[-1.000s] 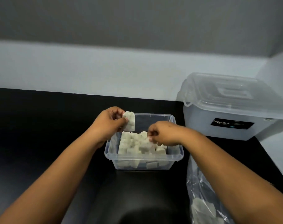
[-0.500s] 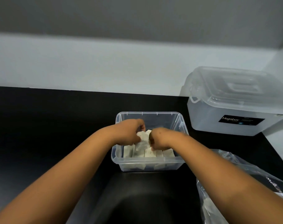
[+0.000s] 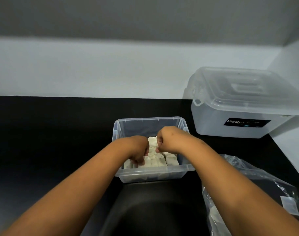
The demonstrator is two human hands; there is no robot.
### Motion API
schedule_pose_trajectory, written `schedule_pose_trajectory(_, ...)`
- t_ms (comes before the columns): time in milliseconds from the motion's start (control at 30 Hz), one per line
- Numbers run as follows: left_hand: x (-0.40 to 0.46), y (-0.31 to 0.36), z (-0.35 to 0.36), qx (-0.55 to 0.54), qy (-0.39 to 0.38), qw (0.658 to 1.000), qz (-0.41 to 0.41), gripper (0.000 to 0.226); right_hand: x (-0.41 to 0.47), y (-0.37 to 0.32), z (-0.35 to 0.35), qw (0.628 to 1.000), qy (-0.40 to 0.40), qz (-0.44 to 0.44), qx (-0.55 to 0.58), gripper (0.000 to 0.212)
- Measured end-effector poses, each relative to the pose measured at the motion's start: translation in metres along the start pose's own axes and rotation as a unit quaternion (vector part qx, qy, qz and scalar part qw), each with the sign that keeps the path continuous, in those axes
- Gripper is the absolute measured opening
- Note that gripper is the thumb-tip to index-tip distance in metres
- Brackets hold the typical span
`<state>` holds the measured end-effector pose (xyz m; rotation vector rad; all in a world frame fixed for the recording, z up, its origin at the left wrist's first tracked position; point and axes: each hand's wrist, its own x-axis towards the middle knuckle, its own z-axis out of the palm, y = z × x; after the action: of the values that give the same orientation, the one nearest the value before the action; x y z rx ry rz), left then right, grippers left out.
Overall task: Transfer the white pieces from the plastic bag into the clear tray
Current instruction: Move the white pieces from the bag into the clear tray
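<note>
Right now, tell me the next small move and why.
Probably lift the right hand out of the tray and reach to the bag, since white pieces seem to remain in it. Both hands sit over the stacked pieces, apparently settling them.

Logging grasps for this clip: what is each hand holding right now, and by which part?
Cannot be told: left hand and right hand curl down onto the white pieces in the clear tray, fingertips hidden.

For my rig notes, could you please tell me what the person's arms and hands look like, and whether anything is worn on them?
Both forearms are bare for as far as the frame shows. The left hand and right hand wear no gloves; no watch, bracelet or ring is visible.
</note>
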<state>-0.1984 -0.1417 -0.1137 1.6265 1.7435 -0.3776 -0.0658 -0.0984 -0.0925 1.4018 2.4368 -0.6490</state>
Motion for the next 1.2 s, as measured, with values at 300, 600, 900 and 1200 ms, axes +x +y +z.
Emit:
schedule_pose_trajectory(300, -0.014, 0.014, -0.005, 0.063, 0.108, 0.991, -0.048, 0.027, -0.026, 0.005, -0.005, 0.998, 0.03, -0.03, 0.043, 0.026)
schedule_pose_trajectory(600, -0.081, 0.095, -0.022, -0.097, 0.362, 0.927, 0.009, 0.028, -0.089, 0.055, -0.027, 0.988, 0.12, -0.055, 0.076, 0.023)
schedule_pose_trajectory(900, -0.079, 0.186, 0.042, -0.243, 0.204, 0.935, 0.158, 0.023, -0.16, 0.154, -0.007, 0.979, 0.089, 0.003, 0.181, 0.022)
schedule_pose_trajectory(1200, -0.051, 0.198, 0.123, -0.25, 0.199, 0.944, 0.084, 0.024, -0.189, 0.225, 0.05, 0.978, 0.033, 0.069, 0.196, 0.008)
